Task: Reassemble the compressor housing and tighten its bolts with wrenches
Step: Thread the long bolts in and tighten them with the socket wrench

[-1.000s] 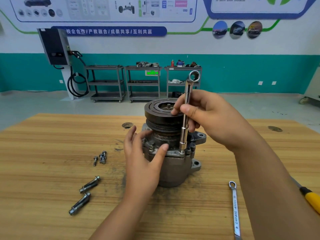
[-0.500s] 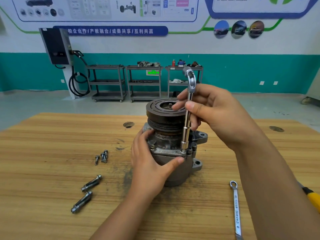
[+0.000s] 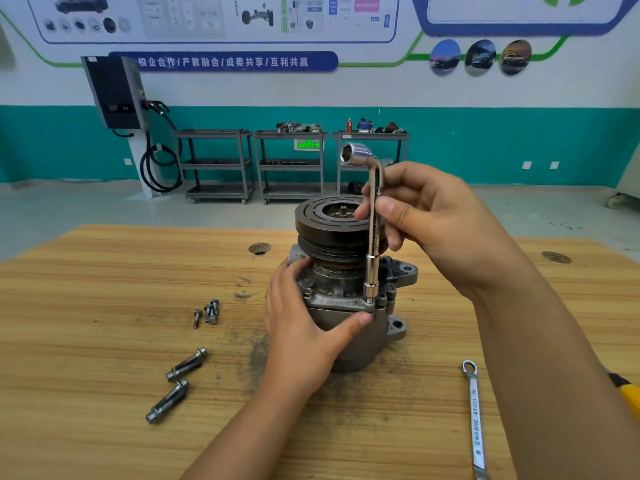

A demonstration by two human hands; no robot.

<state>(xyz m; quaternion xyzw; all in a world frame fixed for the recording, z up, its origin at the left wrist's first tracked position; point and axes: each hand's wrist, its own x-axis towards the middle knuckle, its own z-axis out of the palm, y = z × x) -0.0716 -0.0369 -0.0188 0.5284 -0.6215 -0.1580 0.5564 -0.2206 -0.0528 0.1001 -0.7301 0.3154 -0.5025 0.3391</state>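
Note:
A grey metal compressor (image 3: pixel 346 292) with a dark pulley on top stands upright in the middle of the wooden table (image 3: pixel 86 358). My left hand (image 3: pixel 304 330) wraps around its housing from the front left, thumb pressed under the flange. My right hand (image 3: pixel 426 220) pinches the shaft of a chrome L-shaped socket wrench (image 3: pixel 373 237). The wrench stands vertical, its lower socket seated on a bolt at the flange's front right. Its bent upper end points left.
Three small bolts (image 3: pixel 207 311) and two long bolts (image 3: pixel 176 382) lie on the table left of the compressor. A ring spanner (image 3: pixel 475 417) lies at the right, with a yellow-handled tool (image 3: pixel 630 393) at the right edge. Shelving carts stand against the far wall.
The wrench has turned about its upright shaft, its bent top swinging round to point left. My left hand has shifted from an open-fingered touch to a firmer wrap around the housing.

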